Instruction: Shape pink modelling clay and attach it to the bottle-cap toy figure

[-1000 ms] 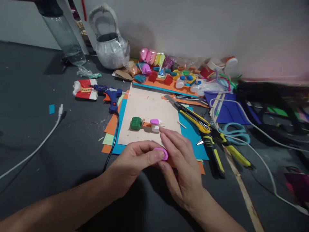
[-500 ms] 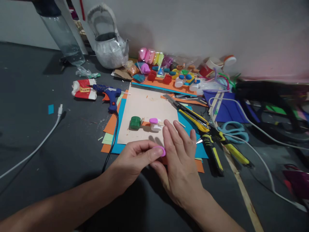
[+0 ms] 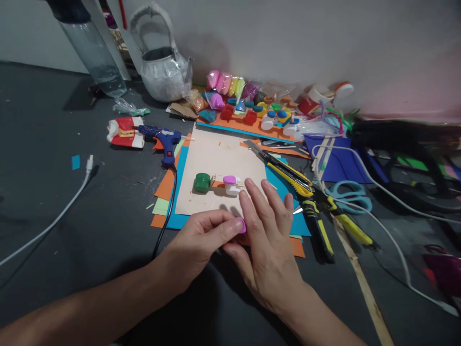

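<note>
A small flattened piece of magenta clay is pinched between the thumb and fingers of my left hand. Beside it, my right hand has its fingers stretched out and spread, index finger against or very near the clay's right edge. Just beyond my hands, a pale pink paper sheet carries a green bottle-cap-like cylinder. To its right is a white part topped with a magenta oval, with thin sticks next to it. My right fingertips partly cover the sticks.
Left of the papers lies a blue glue gun with its cord. To the right are a yellow utility knife, pliers and light-blue scissors. Behind stand a kettle, bagged clay and a water bottle.
My right hand's fingers have spread and shifted slightly, the index finger bending a little toward the clay. The left hand keeps its pinch, and the clay is turned slightly.
</note>
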A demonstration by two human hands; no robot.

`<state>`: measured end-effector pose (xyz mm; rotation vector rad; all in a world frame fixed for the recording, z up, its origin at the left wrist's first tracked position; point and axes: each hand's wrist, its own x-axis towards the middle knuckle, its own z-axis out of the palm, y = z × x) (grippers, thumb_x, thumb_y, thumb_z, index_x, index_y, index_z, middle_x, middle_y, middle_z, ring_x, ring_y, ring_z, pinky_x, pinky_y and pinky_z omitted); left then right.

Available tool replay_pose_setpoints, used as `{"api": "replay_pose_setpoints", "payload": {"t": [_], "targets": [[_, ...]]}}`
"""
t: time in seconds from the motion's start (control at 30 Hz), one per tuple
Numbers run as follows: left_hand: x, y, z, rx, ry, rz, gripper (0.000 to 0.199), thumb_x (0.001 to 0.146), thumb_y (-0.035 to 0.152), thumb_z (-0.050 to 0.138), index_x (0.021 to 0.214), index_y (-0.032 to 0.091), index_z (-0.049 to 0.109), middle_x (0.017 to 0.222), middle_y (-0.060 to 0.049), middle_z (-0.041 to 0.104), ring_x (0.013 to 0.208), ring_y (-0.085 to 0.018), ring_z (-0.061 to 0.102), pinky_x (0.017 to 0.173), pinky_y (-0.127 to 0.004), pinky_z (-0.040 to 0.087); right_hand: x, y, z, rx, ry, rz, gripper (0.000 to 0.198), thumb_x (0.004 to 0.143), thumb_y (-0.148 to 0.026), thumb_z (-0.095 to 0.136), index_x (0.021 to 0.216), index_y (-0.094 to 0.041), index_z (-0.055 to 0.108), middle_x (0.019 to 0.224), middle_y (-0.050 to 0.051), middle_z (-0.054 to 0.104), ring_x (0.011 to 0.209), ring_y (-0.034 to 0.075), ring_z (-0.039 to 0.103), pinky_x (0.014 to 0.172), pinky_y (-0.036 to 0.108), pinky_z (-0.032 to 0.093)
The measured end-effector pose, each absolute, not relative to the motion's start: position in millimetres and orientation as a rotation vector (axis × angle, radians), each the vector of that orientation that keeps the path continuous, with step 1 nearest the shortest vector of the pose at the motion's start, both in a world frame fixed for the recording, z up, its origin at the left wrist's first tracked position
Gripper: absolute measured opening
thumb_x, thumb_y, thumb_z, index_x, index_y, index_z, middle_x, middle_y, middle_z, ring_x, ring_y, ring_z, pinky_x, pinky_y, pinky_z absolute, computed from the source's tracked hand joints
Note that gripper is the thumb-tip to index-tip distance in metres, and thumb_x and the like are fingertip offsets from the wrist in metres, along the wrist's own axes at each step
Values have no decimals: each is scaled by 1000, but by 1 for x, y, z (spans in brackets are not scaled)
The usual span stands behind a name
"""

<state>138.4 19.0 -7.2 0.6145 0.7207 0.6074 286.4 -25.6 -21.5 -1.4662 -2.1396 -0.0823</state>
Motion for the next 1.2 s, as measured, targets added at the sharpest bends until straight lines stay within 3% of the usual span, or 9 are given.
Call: {"api": "replay_pose_setpoints", "payload": {"t": [0.17,0.27,0.37,0.57,0.93,1.1,1.2], "targets": [[136,20,-10,707,696,613,18,86,27,69,73,15,72,72,1,65,71,-8,53,73,-19,42,293,-23,-20,-1305,-2087,142,50,101,-30,45,147,-12,38,153,21,41,149,31,26,119,61,18],[135,20,-10,720,671,579,15,88,26,66,83,15,75,82,-1,70,81,-11,57,81,-22,43,296,-22,-17,-1189,-2026,262,42,97,-17,51,138,-15,49,148,19,47,142,29,39,114,55,34],[135,21,-7,707,640,514,16,88,27,65,92,16,76,90,-3,72,85,-13,60,83,-25,44,299,-22,-15,-1120,-1955,343,34,94,-16,58,128,-17,58,137,16,56,131,26,50,108,48,42],[135,23,-6,698,645,471,17,88,30,67,91,15,74,88,-3,70,83,-12,60,81,-24,44,300,-21,-17,-1130,-1817,435,28,91,-21,65,119,-20,63,130,12,61,122,25,57,102,45,46],[136,24,0,804,748,550,11,85,23,66,84,14,73,82,-2,70,81,-12,59,78,-22,44,298,-21,-16,-1165,-1779,485,31,87,-14,67,115,-28,63,127,8,64,119,26,60,97,46,51],[139,25,0,806,788,611,12,81,21,69,71,15,70,70,2,65,70,-9,55,71,-21,43,296,-20,-16,-1172,-1794,437,34,86,-13,68,117,-26,61,125,8,65,118,24,60,97,44,51],[139,24,0,844,783,634,10,82,21,68,76,15,72,75,1,67,74,-10,57,74,-21,44,297,-22,-13,-1234,-1828,378,30,86,-13,68,113,-24,62,127,9,64,120,23,59,100,42,49]]}}
